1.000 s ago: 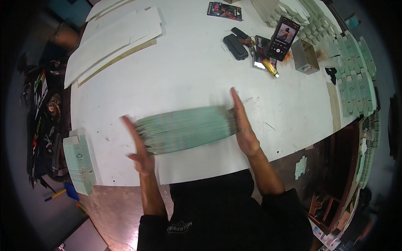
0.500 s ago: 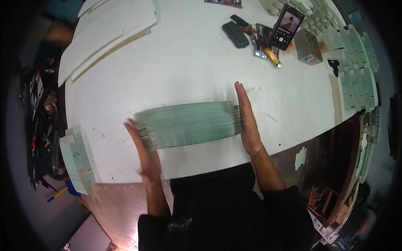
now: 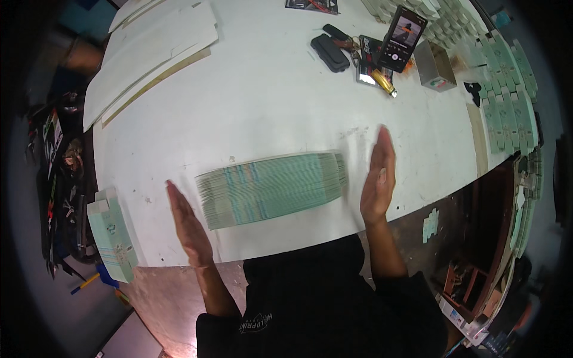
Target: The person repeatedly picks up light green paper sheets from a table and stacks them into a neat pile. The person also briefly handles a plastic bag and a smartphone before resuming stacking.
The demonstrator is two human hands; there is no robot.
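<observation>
A long stack of flat, pale green printed card boxes [image 3: 271, 186] lies on the white table, its many thin edges fanned side by side. Off its left end, my left hand [image 3: 190, 227] is held upright with straight fingers, apart from the stack. Beyond the right end, my right hand [image 3: 378, 179] stands on edge with its palm turned inward and a gap between it and the cards. Neither hand holds anything.
More green boxes [image 3: 111, 235] sit at the left table edge, with rows of them [image 3: 507, 119] at the right. A phone [image 3: 403, 39], grey box [image 3: 434, 65], dark case [image 3: 329, 52] and gold lighter [image 3: 384, 82] occupy the far right. White sheets [image 3: 161, 48] lie far left.
Both hands have moved outward from the ends of the stack, the left hand to the left and the right hand to the right. The stack now rests slightly lower in view.
</observation>
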